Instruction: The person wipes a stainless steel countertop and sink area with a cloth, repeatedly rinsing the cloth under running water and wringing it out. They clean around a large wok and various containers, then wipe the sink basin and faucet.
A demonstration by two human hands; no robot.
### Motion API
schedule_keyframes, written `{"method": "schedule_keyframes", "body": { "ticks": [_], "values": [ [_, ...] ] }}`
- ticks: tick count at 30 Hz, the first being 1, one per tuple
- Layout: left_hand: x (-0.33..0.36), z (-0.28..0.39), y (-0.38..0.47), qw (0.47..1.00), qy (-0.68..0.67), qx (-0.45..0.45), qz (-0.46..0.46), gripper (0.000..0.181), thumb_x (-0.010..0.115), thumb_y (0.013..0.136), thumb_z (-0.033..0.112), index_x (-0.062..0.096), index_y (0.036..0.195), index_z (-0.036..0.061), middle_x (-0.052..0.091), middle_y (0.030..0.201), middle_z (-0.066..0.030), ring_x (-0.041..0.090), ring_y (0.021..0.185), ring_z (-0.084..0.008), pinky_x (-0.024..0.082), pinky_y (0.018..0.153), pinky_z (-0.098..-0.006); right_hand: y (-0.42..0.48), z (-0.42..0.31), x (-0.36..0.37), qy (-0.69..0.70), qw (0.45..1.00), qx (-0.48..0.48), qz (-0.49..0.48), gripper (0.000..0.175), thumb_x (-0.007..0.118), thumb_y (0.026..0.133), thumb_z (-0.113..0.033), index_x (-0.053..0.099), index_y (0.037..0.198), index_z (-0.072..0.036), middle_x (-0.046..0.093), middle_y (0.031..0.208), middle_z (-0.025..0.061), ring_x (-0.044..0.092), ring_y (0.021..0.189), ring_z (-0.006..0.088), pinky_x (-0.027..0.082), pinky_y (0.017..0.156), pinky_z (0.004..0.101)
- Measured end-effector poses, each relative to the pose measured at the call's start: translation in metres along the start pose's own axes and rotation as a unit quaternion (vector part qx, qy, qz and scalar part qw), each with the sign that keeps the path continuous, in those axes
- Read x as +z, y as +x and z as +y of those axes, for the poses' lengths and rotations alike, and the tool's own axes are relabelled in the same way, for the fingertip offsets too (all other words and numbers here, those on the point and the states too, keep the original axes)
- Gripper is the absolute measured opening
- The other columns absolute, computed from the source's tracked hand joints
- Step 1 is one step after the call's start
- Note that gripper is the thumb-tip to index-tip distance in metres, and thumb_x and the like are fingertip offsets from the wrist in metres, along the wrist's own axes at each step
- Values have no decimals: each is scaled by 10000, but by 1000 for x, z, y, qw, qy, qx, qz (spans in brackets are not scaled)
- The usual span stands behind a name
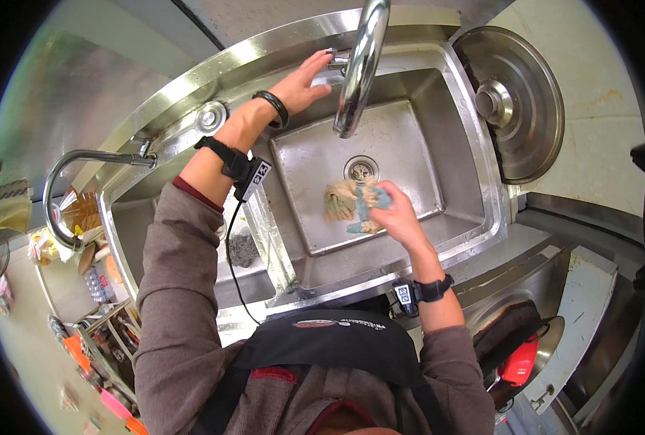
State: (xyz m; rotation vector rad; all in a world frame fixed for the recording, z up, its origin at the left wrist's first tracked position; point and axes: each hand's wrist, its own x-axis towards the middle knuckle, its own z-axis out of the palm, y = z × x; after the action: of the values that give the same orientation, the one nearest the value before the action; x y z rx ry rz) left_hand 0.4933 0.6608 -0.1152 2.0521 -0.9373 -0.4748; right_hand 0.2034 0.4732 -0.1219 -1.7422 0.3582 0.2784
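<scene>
My left hand [302, 84] reaches over the back rim of the sink, thumb apart from the fingers. Its fingertips are at the small chrome tap handle [337, 62]; whether they press on it is hard to tell. My right hand [399, 213] grips a crumpled cloth [363, 205], blue-green and beige, low in the right basin [311, 157] of the stainless steel sink. Part of the cloth spreads left from my fingers, just in front of the drain strainer [361, 168]. Above the basin hangs the chrome spout [357, 81], with no water seen running from it.
A large metal lid [523, 109] leans on the counter at the right. In the left basin lies a grey scouring pad [242, 249], near a dangling black cable [228, 239]. A second curved tap [56, 179] rises at the left. Pans and a red container [520, 363] are at lower right.
</scene>
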Motion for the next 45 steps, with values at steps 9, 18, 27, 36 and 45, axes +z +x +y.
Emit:
{"method": "schedule_keyframes", "body": {
  "ticks": [9, 18, 27, 36, 45],
  "values": [
    [-12, -6, 36, 979, -184, -83, -4, 396, 550, 958, 251, 593, 1281, 27, 596, 1304, -108, 545, 1198, -190, 395, 1049, -327, 90, 104, 62, -421, 864, 11, -275, 894, 717, 726, -54, 293, 1499, -205, 391, 1443, 229, 429, 1321, 400, 454, 1002, 421],
    [-1, 2, 32, 925, -343, -161, 37, 500, 588, 950, 337, 504, 1386, 107, 521, 1380, -41, 420, 1316, -169, 358, 1078, -433, 103, 168, 93, -463, 860, 34, -212, 601, 742, 724, -132, 572, 1301, -137, 593, 1244, 201, 534, 1219, 372, 468, 985, 409],
    [94, 11, -103, 863, -461, -202, 47, 470, 506, 995, 348, 504, 1385, 87, 561, 1343, -65, 497, 1237, -153, 401, 1036, -336, 84, 44, 50, 221, 966, 133, -16, 381, 688, 803, -27, 536, 1150, -67, 640, 1000, 67, 639, 942, 160, 537, 804, 302],
    [146, 41, -150, 872, -405, -216, 167, 772, 561, 960, 365, 158, 1547, 69, 223, 1568, -200, 198, 1463, -290, 220, 1173, -395, 91, -10, 112, 340, 935, 58, 78, 481, 583, 971, -192, 396, 1386, -37, 547, 1276, 100, 534, 1170, 205, 441, 978, 331],
    [26, -22, -155, 958, -36, -105, 264, 489, 663, 718, -50, 580, 1182, 80, 586, 1176, -150, 566, 1082, -344, 459, 941, -397, 70, -23, 110, 286, 944, 64, -150, 717, 470, 1000, -482, 195, 1560, -129, 271, 1576, 92, 294, 1420, 236, 197, 1160, 451]
  ]
}}
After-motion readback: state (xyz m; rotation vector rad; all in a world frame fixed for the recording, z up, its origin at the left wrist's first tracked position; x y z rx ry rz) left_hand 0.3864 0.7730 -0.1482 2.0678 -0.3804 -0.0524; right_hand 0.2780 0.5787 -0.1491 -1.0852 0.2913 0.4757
